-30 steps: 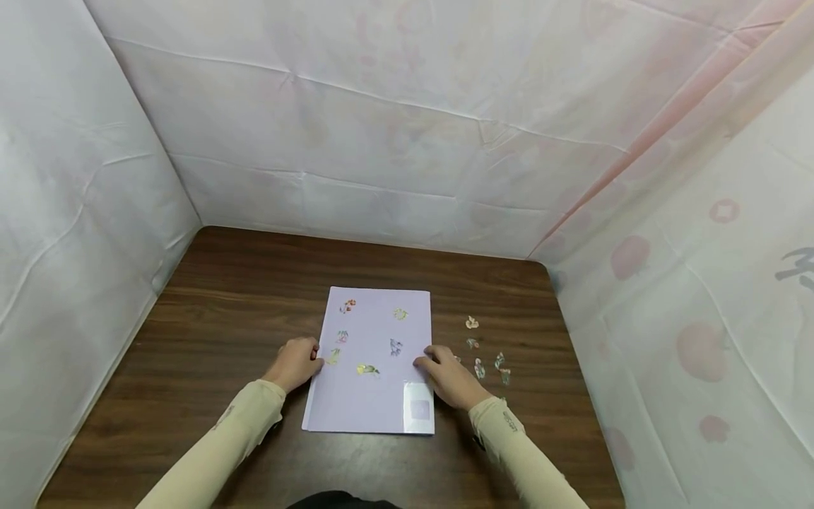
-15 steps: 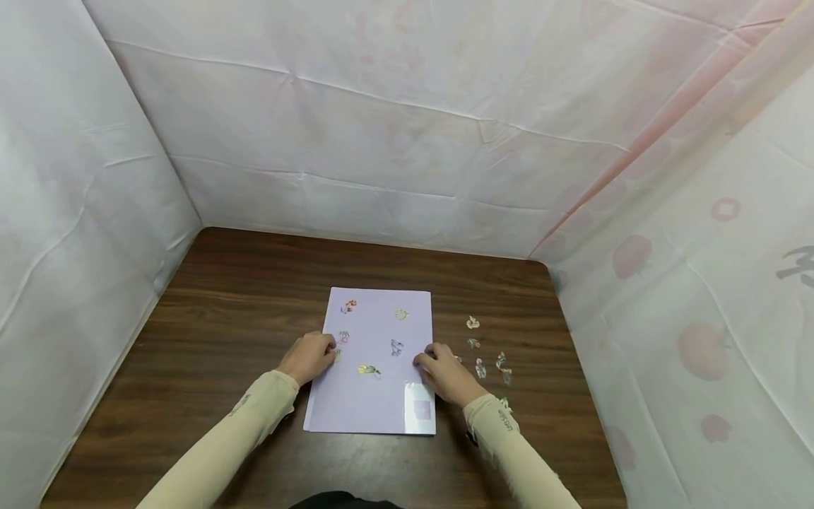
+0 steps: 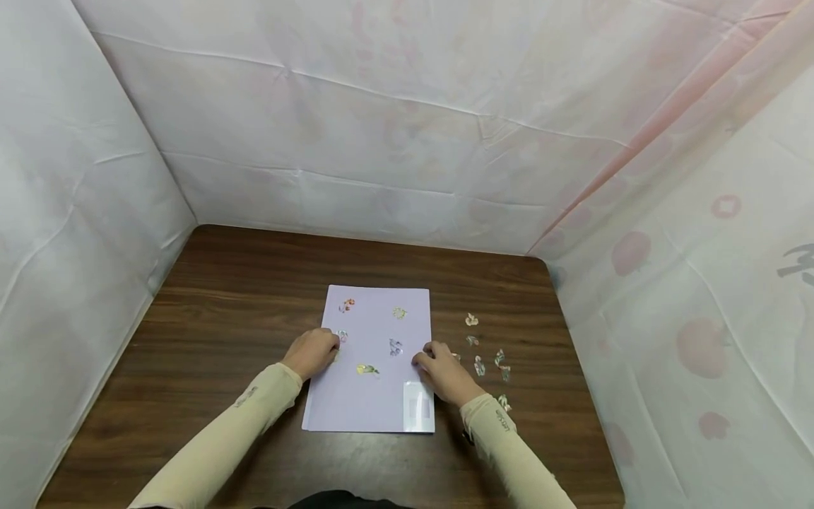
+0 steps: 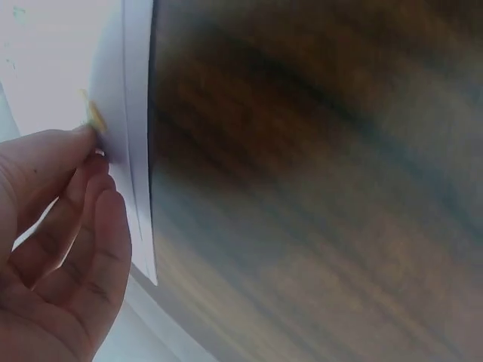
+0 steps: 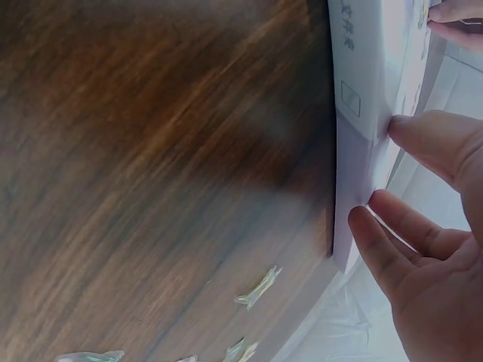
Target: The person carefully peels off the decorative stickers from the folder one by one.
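Observation:
A lavender file folder [image 3: 356,410] lies on the wooden table, with several small stickers on its cover. My left hand [image 3: 311,353] is at its left side. In the left wrist view the thumb meets the bent fingers at the cover, close to a yellow sticker [image 4: 94,115]; whether they pinch anything is hidden. My right hand [image 3: 448,372] touches the folder's right edge. Its thumb and fingers, spread and fairly straight, rest against that edge in the right wrist view. A purple sticker [image 3: 396,347] and a yellow flower sticker [image 3: 367,369] lie between the hands.
Several loose stickers lie right of the folder, among them an orange one [image 3: 471,319], a pinkish one [image 3: 480,365] and one [image 3: 504,402] near the right sleeve. White cloth walls [image 3: 381,141] close in the table [image 3: 242,283] at the back and sides.
My left hand has moved rightward from the folder's left edge onto the cover, over a green sticker seen there before. The right hand stays nearly in place.

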Demonstrator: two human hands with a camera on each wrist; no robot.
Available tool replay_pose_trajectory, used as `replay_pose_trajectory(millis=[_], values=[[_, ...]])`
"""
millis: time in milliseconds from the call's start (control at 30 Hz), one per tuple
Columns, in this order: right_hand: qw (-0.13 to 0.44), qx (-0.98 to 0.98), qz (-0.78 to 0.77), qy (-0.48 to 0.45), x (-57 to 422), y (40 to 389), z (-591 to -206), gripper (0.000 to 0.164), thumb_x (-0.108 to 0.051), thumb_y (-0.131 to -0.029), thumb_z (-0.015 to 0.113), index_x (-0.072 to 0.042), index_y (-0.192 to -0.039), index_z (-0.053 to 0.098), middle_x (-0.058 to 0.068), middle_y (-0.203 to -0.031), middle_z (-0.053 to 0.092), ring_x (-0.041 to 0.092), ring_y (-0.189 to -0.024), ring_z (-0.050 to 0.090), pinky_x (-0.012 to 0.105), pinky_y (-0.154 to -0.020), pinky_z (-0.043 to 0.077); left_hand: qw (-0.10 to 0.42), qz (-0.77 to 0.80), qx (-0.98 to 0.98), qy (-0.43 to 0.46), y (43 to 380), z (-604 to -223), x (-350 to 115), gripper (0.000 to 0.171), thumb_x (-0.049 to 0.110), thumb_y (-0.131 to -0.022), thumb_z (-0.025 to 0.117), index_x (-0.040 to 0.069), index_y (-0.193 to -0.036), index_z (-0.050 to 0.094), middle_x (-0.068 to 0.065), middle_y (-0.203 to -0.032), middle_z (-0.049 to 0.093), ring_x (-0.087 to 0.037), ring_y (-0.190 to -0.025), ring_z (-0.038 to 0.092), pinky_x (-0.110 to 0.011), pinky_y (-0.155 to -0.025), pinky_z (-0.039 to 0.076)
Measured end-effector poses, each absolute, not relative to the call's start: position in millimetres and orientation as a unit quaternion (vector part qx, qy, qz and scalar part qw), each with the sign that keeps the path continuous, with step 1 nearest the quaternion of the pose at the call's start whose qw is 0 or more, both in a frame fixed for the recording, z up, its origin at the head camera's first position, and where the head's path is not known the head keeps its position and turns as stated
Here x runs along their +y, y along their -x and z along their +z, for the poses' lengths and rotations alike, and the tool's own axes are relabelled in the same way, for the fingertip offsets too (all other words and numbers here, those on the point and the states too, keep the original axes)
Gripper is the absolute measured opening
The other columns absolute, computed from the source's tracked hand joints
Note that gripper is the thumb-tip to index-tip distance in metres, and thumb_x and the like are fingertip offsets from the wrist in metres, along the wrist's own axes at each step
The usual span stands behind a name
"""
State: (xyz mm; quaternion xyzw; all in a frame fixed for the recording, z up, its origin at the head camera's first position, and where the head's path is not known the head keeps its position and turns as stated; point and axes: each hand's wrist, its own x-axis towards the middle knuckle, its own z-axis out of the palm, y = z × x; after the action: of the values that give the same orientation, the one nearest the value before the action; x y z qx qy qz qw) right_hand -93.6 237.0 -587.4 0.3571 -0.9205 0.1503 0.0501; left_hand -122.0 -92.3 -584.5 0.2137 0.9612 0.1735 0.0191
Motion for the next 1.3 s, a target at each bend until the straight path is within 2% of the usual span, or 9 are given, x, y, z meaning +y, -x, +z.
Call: replay_pose_trajectory(millis=[200,533,867,1067,1300], values=[[0.053,-0.919,0.155,-0.358,238.2,90.1,-587.0,0.017,-0.005,-0.09,0.073,-0.011,-0.106,0.071,0.021,-0.11,0.057,0.036,-0.102,0.057,0.045,-0.084,0.053,0.037,0.155,0.961,-0.227,125.2,-581.5,-88.2,0.025,0.006,-0.091,0.071,0.015,-0.068,0.068,-0.001,-0.069,0.064,-0.012,-0.056,0.047,-0.03,-0.05,0.043],[0.058,-0.918,0.155,-0.359,238.5,89.9,-585.0,0.017,-0.006,-0.089,0.075,-0.012,-0.105,0.072,0.022,-0.111,0.058,0.038,-0.103,0.057,0.045,-0.084,0.054,0.027,0.156,0.947,-0.281,127.3,-584.7,-97.2,0.021,0.005,-0.091,0.065,0.01,-0.07,0.064,0.0,-0.066,0.052,-0.012,-0.057,0.044,-0.029,-0.051,0.043],[0.044,-0.926,0.143,-0.346,237.0,88.1,-582.4,0.017,-0.007,-0.091,0.074,-0.014,-0.106,0.071,0.019,-0.112,0.058,0.036,-0.104,0.057,0.043,-0.083,0.055,0.05,0.187,0.964,-0.18,138.2,-577.2,-156.3,0.031,0.001,-0.09,0.064,0.012,-0.064,0.052,0.0,-0.061,0.05,-0.016,-0.055,0.046,-0.035,-0.052,0.044],[0.043,-0.927,0.143,-0.344,237.2,87.8,-582.1,0.016,-0.009,-0.092,0.074,-0.014,-0.106,0.071,0.019,-0.113,0.058,0.036,-0.104,0.057,0.044,-0.083,0.055,0.021,0.181,0.973,-0.145,138.6,-574.4,-196.2,0.028,-0.001,-0.087,0.063,0.01,-0.062,0.055,-0.002,-0.06,0.052,-0.02,-0.053,0.047,-0.04,-0.05,0.044],[0.039,-0.929,0.141,-0.339,236.9,86.5,-580.1,0.016,-0.009,-0.092,0.074,-0.014,-0.107,0.072,0.018,-0.113,0.058,0.035,-0.103,0.058,0.043,-0.082,0.056,0.023,0.19,0.973,-0.13,132.5,-572.0,-206.8,0.03,-0.002,-0.088,0.06,0.012,-0.062,0.055,-0.003,-0.06,0.051,-0.02,-0.054,0.045,-0.039,-0.051,0.042]])
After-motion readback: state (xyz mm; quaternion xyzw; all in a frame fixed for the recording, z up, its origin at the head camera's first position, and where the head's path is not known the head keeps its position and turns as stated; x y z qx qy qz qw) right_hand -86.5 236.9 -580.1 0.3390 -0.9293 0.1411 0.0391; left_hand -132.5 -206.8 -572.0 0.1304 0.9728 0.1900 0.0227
